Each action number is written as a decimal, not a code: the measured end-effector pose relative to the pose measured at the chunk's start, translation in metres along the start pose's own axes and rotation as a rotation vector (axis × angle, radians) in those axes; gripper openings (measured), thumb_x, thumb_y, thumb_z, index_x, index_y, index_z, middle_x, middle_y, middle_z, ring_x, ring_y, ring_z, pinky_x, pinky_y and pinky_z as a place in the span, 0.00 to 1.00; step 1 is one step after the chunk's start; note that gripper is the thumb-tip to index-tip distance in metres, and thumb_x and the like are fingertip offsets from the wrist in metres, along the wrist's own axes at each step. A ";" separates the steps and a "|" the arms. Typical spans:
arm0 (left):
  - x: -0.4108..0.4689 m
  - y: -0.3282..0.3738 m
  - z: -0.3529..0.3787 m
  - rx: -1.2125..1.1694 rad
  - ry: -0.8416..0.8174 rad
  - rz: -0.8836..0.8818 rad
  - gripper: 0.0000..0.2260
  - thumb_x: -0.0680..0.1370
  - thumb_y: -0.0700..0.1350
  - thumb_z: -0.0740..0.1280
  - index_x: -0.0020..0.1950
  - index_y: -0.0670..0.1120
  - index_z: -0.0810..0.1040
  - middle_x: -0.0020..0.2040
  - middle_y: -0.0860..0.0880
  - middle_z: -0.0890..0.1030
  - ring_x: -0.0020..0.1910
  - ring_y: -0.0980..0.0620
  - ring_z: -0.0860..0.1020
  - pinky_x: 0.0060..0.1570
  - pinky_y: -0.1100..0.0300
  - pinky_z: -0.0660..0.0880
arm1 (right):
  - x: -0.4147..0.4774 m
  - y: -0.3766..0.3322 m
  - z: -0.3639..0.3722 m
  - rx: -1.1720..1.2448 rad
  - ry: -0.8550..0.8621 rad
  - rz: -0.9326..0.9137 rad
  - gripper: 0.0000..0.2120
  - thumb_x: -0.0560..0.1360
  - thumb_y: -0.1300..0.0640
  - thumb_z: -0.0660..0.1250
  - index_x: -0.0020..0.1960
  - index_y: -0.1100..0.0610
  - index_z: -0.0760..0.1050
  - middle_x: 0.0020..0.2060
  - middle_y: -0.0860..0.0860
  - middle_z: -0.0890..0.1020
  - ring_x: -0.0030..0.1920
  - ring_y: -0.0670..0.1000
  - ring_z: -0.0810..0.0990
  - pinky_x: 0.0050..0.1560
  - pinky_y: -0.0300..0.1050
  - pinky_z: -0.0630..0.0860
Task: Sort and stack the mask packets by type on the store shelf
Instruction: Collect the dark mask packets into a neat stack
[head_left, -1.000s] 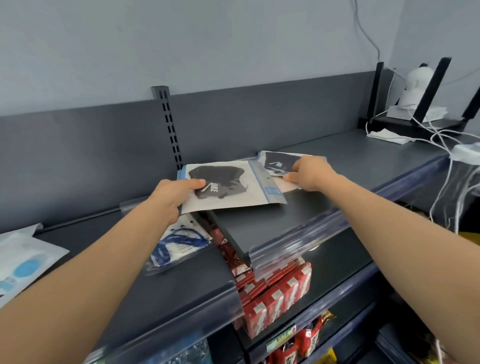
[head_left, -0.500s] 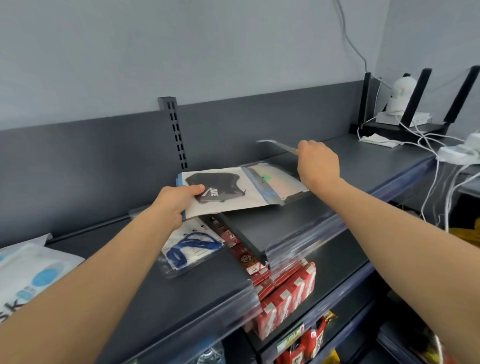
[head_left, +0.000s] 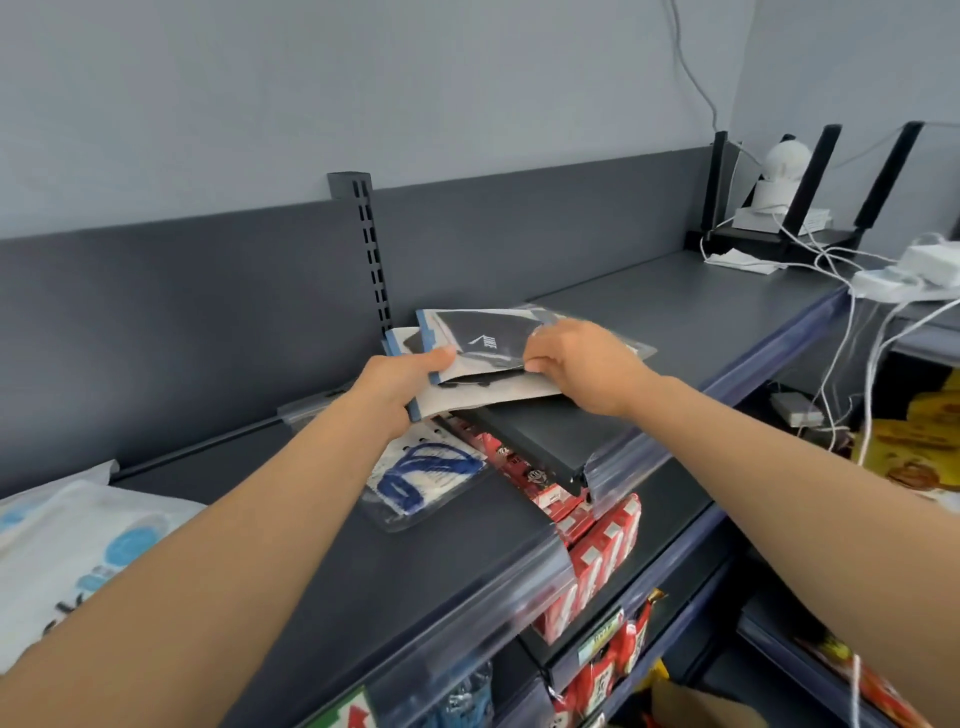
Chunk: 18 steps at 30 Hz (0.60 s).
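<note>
Head view, dark top shelf (head_left: 675, 296), two clear packets each holding a black mask, upper packet (head_left: 488, 338) overlapping lower packet (head_left: 498, 397), left hand (head_left: 395, 384) pinching their left edge with thumb on top, right hand (head_left: 582, 364) pinching the upper packet's right side, red boxes (head_left: 597, 551) on the shelf below.

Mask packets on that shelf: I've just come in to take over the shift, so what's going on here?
A person works at the shelf. The left hand grips the bottom black mask packet by its left edge; the right hand pinches the top black mask packet lying over it. A blue mask packet lies apart, under the left wrist.
</note>
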<state>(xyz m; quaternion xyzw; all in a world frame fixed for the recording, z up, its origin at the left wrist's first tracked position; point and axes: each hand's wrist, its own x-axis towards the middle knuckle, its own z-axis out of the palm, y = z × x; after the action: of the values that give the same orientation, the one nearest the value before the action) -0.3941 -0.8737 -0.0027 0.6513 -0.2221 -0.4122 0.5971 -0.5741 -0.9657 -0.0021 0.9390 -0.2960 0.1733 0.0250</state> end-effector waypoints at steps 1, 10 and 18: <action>0.001 -0.002 0.000 0.018 -0.001 0.001 0.20 0.71 0.42 0.75 0.61 0.38 0.76 0.46 0.45 0.81 0.39 0.48 0.80 0.36 0.54 0.78 | -0.003 -0.002 0.000 0.025 -0.012 0.007 0.11 0.80 0.58 0.59 0.49 0.61 0.79 0.48 0.55 0.82 0.51 0.59 0.76 0.52 0.55 0.73; 0.004 -0.010 -0.011 0.010 -0.002 0.109 0.23 0.71 0.35 0.73 0.64 0.39 0.71 0.58 0.41 0.79 0.53 0.42 0.80 0.49 0.46 0.79 | -0.009 -0.010 0.000 0.453 0.096 0.492 0.26 0.78 0.44 0.62 0.71 0.56 0.67 0.65 0.54 0.74 0.62 0.55 0.74 0.60 0.46 0.69; -0.018 -0.006 -0.036 0.025 -0.013 0.344 0.18 0.73 0.33 0.70 0.58 0.45 0.69 0.47 0.51 0.77 0.45 0.53 0.77 0.45 0.59 0.77 | 0.006 -0.023 0.000 0.937 0.219 0.654 0.25 0.73 0.44 0.69 0.63 0.55 0.68 0.51 0.47 0.76 0.50 0.49 0.76 0.45 0.39 0.71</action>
<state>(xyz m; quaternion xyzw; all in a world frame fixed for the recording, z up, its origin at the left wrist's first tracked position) -0.3765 -0.8370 -0.0060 0.6083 -0.3392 -0.3055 0.6493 -0.5566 -0.9506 0.0011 0.6861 -0.4581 0.3807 -0.4177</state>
